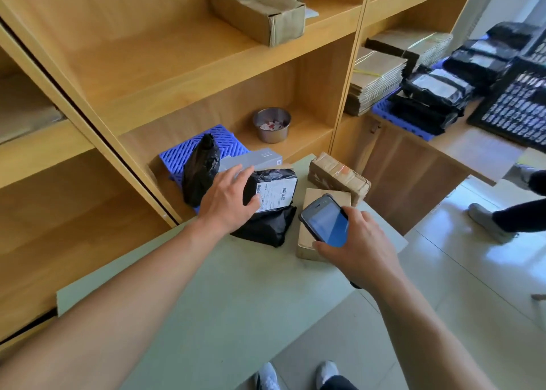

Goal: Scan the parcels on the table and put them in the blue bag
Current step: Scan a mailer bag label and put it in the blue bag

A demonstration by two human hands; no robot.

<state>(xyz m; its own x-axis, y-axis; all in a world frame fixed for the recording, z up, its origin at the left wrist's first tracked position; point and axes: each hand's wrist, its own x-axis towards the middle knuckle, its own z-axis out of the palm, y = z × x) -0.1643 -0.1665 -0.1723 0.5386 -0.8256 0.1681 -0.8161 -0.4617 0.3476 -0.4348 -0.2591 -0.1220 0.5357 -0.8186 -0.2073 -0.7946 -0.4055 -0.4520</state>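
- The left hand (227, 200) is wrapped round the left end of the black plastic-wrapped parcel (267, 225): thumb set by the label, fingers curled over the top edge.
- The parcel is kept at the far end of the pale green table (236, 286), with its white barcode label (276, 193) turned up toward the camera (judged: steadied so the code can be read).
- The right hand (365, 251) is closed round the black handheld scanner with a blue screen (325, 221); thumb and fingers are pinched on its edges.
- The scanner is held just right of the parcel, over a flat brown cardboard box (304, 239). Its far end is angled toward the label, likely to line up the read.
- Step in hand is judged to be the scan; bagging is not yet done.
- The blue bag is not in view.
- A taped brown cardboard parcel (339, 177) is left beyond the flat box, apparently queued.
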